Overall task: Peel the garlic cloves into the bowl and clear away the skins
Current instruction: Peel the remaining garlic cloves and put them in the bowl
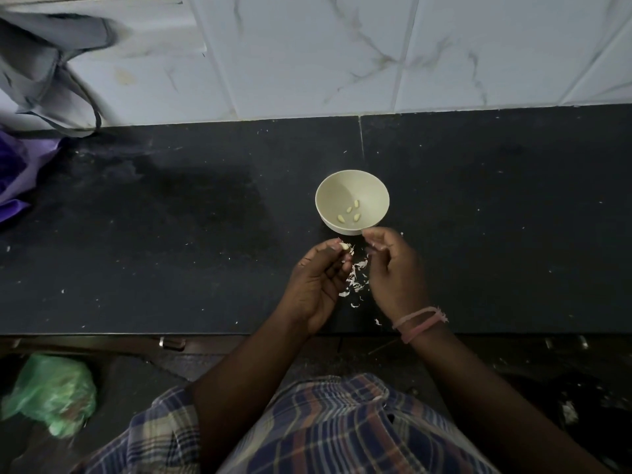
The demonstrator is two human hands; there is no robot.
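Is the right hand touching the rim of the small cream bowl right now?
Cannot tell. In the head view the right hand's fingertips overlap the near rim of the cream bowl, but from above no contact or gap shows plainly.

no readable text, label, brand, number or sign anywhere: none on the small round cream bowl (352, 186), the dark stone counter (171, 234), the white marbled wall tiles (342, 46) or the green plastic bag (51, 391).
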